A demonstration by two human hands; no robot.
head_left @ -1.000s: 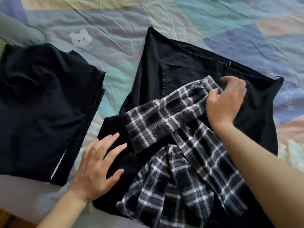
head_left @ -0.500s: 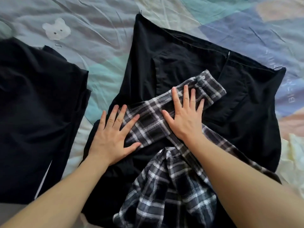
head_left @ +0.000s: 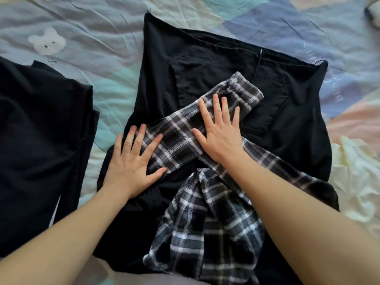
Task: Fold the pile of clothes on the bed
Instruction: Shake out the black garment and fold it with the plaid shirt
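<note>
Left hand: my left hand (head_left: 131,163) lies flat, fingers straight and spread, holding nothing; the palm sits on black cloth and the fingertips reach onto the near end of the plaid sleeve.
Right hand: my right hand (head_left: 219,133) presses flat on the same sleeve further along, fingers straight and slightly fanned, thumb out to the side, nothing gripped.
Plaid sleeve: the plaid sleeve (head_left: 181,138) runs as a band slanting from my left hand up toward the cuff (head_left: 242,93), which lies beyond my right fingertips with a pale button on it (the cuff end rests on the black cloth, flat).
Plaid shirt: the rest of the plaid shirt (head_left: 207,227) is bunched between my forearms, near the bottom of the view, black and white check, rumpled and not flat.
Black garment: the black garment (head_left: 205,62) is spread under the shirt at the centre of the bed, a stitched pocket outline visible beside my right hand; its far edge slants across the quilt.
Dark pile: a second dark garment (head_left: 41,140) lies to my left, apart from the first, a strip of quilt between them.
Pale cloth: a cream cloth (head_left: 355,177) lies crumpled at my right, touching the black garment's edge.
Quilt: the quilt (head_left: 98,38) is pastel patchwork, creased, with a white bear print (head_left: 47,43) at upper left.
</note>
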